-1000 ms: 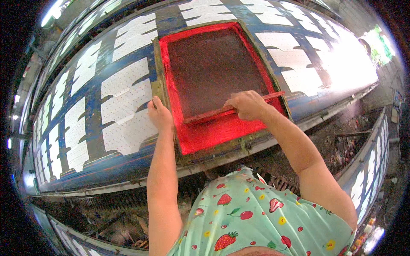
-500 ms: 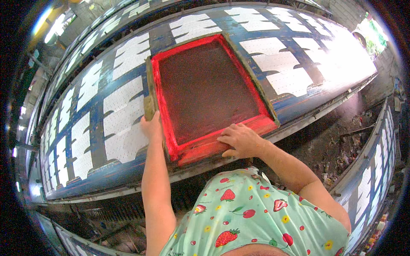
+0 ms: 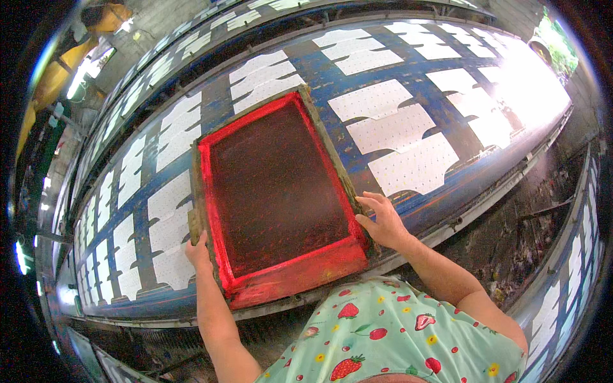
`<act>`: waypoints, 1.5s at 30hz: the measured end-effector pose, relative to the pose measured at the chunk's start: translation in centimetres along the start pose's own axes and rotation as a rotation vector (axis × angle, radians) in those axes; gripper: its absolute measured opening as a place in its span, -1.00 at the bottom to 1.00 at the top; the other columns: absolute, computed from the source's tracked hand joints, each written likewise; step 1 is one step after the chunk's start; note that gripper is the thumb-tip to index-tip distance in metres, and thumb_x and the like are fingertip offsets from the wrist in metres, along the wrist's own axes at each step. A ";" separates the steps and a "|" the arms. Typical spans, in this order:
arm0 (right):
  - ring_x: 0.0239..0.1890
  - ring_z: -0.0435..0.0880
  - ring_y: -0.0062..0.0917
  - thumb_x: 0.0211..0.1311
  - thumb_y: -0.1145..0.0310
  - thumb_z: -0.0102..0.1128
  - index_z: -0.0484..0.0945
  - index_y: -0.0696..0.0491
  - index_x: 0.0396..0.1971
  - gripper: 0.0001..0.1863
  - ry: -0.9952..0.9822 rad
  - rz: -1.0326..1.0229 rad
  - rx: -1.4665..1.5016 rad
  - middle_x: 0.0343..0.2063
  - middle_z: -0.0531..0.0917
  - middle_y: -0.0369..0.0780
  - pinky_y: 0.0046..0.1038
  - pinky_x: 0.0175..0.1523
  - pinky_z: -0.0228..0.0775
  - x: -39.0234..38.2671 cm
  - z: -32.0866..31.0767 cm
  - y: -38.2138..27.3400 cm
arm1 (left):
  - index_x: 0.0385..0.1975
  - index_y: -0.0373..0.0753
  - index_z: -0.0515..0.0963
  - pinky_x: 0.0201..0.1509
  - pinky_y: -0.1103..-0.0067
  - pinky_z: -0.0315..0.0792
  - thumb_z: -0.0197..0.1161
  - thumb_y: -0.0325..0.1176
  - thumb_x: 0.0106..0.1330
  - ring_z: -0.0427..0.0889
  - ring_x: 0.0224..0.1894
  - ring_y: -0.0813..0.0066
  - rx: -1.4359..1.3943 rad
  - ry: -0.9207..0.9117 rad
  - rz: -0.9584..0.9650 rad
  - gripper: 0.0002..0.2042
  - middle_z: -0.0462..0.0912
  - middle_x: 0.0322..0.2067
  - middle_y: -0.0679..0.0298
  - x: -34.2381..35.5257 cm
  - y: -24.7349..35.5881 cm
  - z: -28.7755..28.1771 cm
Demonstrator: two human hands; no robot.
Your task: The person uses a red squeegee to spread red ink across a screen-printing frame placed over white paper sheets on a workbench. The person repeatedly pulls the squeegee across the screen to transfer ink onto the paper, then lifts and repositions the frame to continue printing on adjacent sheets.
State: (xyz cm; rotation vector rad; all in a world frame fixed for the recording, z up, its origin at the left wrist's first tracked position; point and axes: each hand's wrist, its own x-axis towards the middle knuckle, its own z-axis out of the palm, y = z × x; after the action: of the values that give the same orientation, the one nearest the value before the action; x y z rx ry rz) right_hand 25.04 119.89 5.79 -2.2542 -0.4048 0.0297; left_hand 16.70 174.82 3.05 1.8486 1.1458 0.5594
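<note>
A large rectangular screen-printing frame (image 3: 281, 185), with dark mesh and a red-coated border, rests over the near edge of the long table (image 3: 306, 48), its near end toward my body. My left hand (image 3: 199, 251) is closed on the frame's left side, by a small wooden block on that rail. On the opposite side, my right hand (image 3: 384, 223) has its thumb and fingertips at the right rail, slightly apart from each other. Right of the frame lie patterned white cut pieces (image 3: 402, 140), in overlapping rows; whatever is under the frame is hidden.
More white pieces (image 3: 169, 220) cover the table to the left. Another table (image 3: 562, 293) with similar pieces stands at the right, beyond a gap with litter on the floor (image 3: 504, 255). A further table runs behind. Bright glare washes out the far right end.
The frame has shifted left and nearer to me. My left hand went along with it. My right hand moved from the near red border to the right rail.
</note>
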 end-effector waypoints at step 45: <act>0.20 0.71 -0.06 0.27 0.25 0.50 0.84 0.00 0.08 -0.61 0.272 0.331 0.196 0.03 0.77 0.09 -0.17 0.42 0.49 6.9 -21.6 18.6 | 0.17 -0.48 0.63 0.16 0.32 0.61 0.53 -0.49 0.38 0.76 0.04 0.22 -0.592 -0.160 -0.032 -0.60 0.76 0.08 0.06 -21.7 15.7 22.3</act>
State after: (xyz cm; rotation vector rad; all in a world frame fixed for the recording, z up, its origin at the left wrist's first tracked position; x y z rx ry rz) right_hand 40.13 94.70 6.96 -2.0718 0.1139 -0.0625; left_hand 30.37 142.92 6.06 1.3341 0.7905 0.6378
